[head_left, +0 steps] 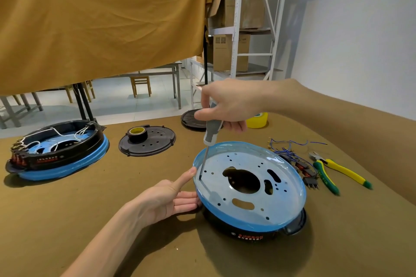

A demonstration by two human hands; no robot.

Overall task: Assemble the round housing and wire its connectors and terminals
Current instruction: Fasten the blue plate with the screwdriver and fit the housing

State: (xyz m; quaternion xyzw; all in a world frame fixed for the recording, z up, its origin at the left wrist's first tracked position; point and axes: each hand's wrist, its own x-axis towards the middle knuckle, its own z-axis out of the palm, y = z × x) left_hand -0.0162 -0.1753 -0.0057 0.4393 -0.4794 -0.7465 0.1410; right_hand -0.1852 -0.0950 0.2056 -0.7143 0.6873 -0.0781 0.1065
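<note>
Screwdriver [210,135] gripped in right hand [227,103], tip in housing [249,186]; flat left hand [166,200] against rim.

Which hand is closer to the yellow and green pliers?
The right hand. It grips the screwdriver up behind the blue plate, left of the pliers. The left hand rests against the plate's far left edge, away from them.

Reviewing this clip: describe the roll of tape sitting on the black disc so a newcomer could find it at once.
Start at the brown table and find the flat black perforated disc between the two blue-rimmed housings. The tape roll stands on its left part. It is dark with a yellow core, unlike the all-yellow roll behind the right hand.
</note>
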